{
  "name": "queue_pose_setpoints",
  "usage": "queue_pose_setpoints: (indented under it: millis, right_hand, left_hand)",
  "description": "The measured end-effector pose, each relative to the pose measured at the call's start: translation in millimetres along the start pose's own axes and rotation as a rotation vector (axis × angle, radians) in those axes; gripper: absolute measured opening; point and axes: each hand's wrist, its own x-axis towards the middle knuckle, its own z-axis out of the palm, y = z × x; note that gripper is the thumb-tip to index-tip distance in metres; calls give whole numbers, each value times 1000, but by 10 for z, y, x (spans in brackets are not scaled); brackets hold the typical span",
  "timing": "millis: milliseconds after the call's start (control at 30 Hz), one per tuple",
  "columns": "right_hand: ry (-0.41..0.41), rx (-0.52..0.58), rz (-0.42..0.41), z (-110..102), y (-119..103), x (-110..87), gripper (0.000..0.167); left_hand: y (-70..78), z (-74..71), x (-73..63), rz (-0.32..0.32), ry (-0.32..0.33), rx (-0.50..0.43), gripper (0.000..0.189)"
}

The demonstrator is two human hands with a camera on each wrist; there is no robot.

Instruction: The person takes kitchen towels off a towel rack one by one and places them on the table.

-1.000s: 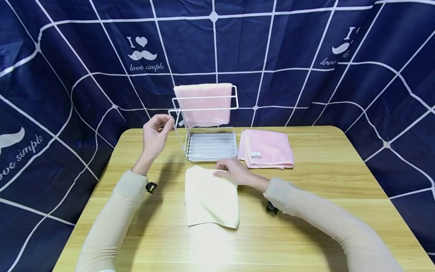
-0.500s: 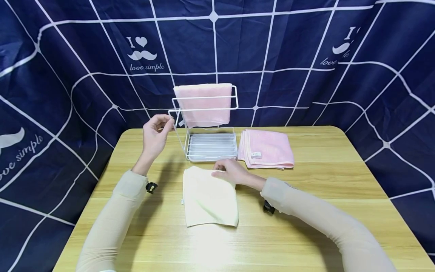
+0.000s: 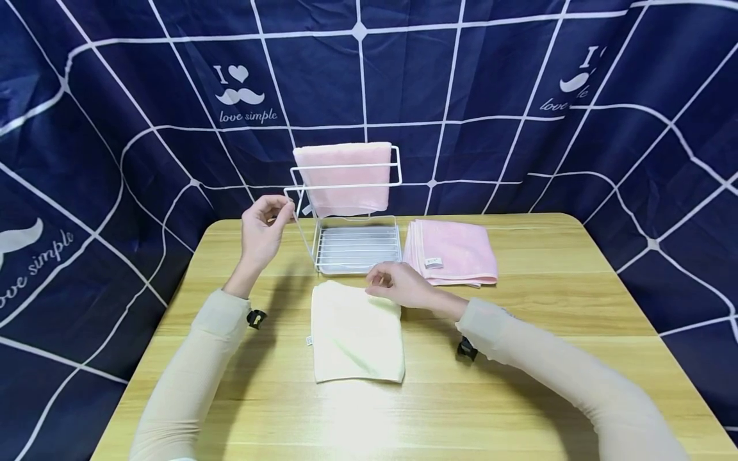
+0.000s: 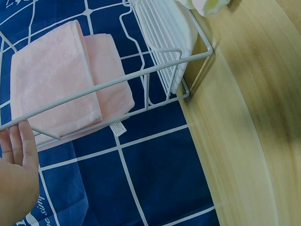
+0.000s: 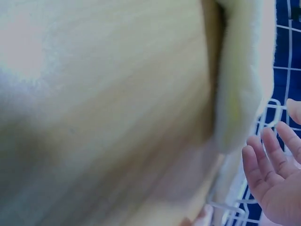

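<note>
My left hand point(image 3: 262, 230) pinches the upper left wire of a white wire rack point(image 3: 302, 221); in the left wrist view its fingers point(image 4: 28, 146) curl against that wire. Over the rack's back bar hangs a folded pink towel point(image 3: 348, 182). In front of the rack a folded pale yellow towel point(image 3: 357, 339) lies on the table, a small tag at its left edge. My right hand point(image 3: 400, 285) hovers by that towel's far right corner. In the right wrist view its loosely bent fingers point(image 5: 268, 165) are apart from the yellow towel point(image 5: 240, 80) and hold nothing.
Right of the rack lies a second folded pink towel point(image 3: 455, 253) with a white label. A pale tray point(image 3: 357, 250) forms the rack's base. Behind the wooden table point(image 3: 548, 384) hangs a dark blue curtain point(image 3: 415, 77) with white lines.
The yellow towel shifted slightly left under my right hand's grip. My right hand has since let go of it and moved a little up and right. My left hand stays on the rack.
</note>
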Motion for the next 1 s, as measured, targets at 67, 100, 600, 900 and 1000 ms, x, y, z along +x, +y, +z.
queue_pose_setpoints:
  millis: [67, 100, 600, 900, 1000]
  right_hand:
    - [7, 18, -8, -64, -48, -27, 19]
    - [9, 25, -10, -99, -74, -39, 20]
    - [97, 100, -113, -646, -664, -195, 24]
    - [160, 78, -239, -974, -1047, -248, 23]
    - [188, 77, -267, -1087, -1175, -244, 23]
  left_hand:
    - [-4, -1, 1, -4, 0, -3, 14]
    - [-7, -1, 1, -5, 1, -4, 14]
    - [-4, -9, -9, -9, 2, -6, 16]
    - [-8, -3, -5, -5, 4, -7, 15]
    - [-4, -3, -8, -5, 7, -6, 15]
